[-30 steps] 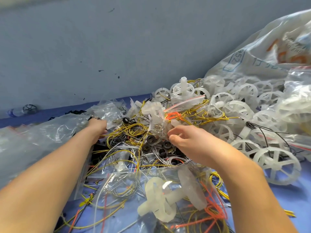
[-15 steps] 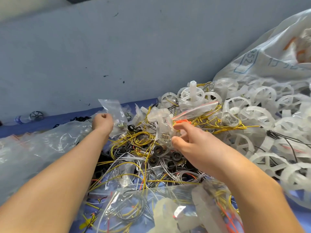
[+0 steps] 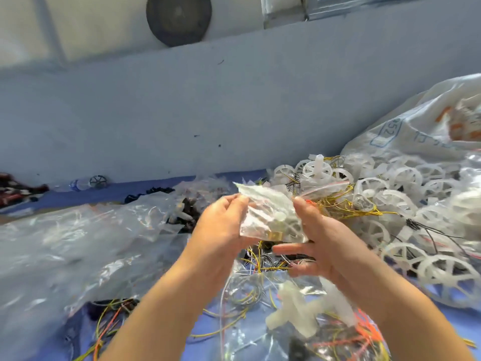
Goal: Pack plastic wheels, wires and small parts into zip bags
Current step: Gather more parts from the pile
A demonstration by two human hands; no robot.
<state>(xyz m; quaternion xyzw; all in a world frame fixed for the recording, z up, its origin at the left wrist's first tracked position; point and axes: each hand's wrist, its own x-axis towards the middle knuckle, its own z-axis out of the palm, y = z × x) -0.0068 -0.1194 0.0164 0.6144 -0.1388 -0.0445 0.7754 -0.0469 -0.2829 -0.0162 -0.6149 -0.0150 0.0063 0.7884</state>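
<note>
Backdrop: grey-blue wall [image 3: 234, 113] behind a bench under a blue sheet [image 3: 455, 324]. Far right, a large printed sack [image 3: 416, 131] lies slumped, its contents unclear. Left side, a wide heap of clear empty bags [image 3: 78, 243]. Right of centre, a pile of white plastic wheels [image 3: 416, 194], loose and partly bagged, with yellow wires [image 3: 346, 204] tangled along its near edge. More wires lie loose under the hands. Near the bottom edge, a filled bag holds a white cross-shaped part [image 3: 294, 313]. Left hand [image 3: 221, 230]: fingers curled, thumb and fingertips pinching the left upper edge of a small zip bag [image 3: 270, 214]. Right hand [image 3: 320, 243]: thumb pressed on the bag's right edge; forefinger hidden behind the plastic, so a pinch is judged, not seen. The remaining fingers [image 3: 286, 248] are straight and spread below the bag. The zip bag is held up clear of the bench, between both hands, above the wire tangle. It already carries something pale and a small brass-coloured piece [image 3: 276, 234] near its bottom; blur prevents naming them. Step in hand, as judged: a part-filled bag is being handled at its mouth, either opening for more or closing. Next move calls for both thumbs to find the strip, and the bag held upright so nothing spills.
</note>
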